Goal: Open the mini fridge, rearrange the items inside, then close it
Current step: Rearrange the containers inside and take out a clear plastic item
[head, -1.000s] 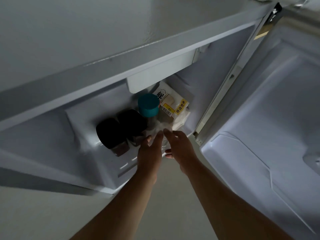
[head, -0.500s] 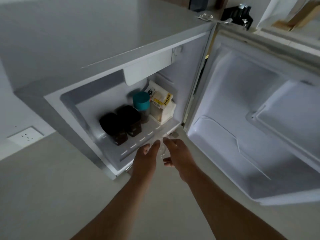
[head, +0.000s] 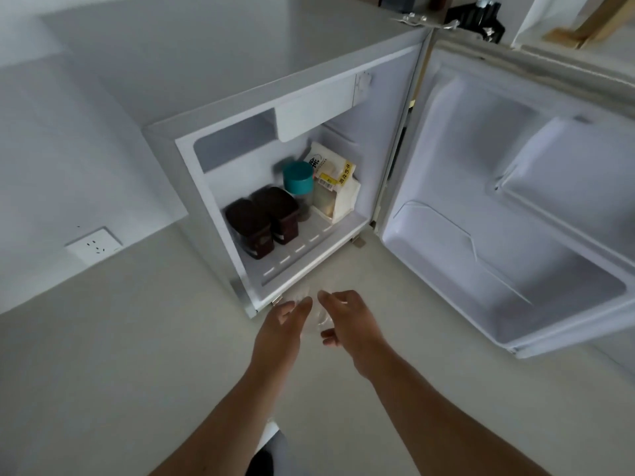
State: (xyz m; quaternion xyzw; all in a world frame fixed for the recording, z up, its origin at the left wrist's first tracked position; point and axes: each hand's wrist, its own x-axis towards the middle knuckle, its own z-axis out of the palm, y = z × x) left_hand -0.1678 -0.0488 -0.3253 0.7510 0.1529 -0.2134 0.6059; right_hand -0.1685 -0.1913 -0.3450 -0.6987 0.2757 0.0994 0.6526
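The white mini fridge (head: 220, 187) stands open on the floor, its door (head: 515, 207) swung out to the right. On its bottom shelf sit two dark brown containers (head: 261, 221), a jar with a teal lid (head: 298, 178) and a white bread bag with a yellow label (head: 335, 187). My left hand (head: 280, 324) and my right hand (head: 347, 321) are just in front of the fridge's lower edge, above the floor. Between them they hold a small clear container (head: 318, 316), faint and hard to make out.
A wall socket (head: 94, 249) sits low on the wall at the left. Dark objects (head: 476, 17) and a wooden piece (head: 584, 29) lie behind the fridge top. Pale floor spreads in front. The door's inner shelves hold nothing.
Both hands have drawn back out of the fridge with the clear container between them. The view has pulled away, so the whole fridge and door now show.
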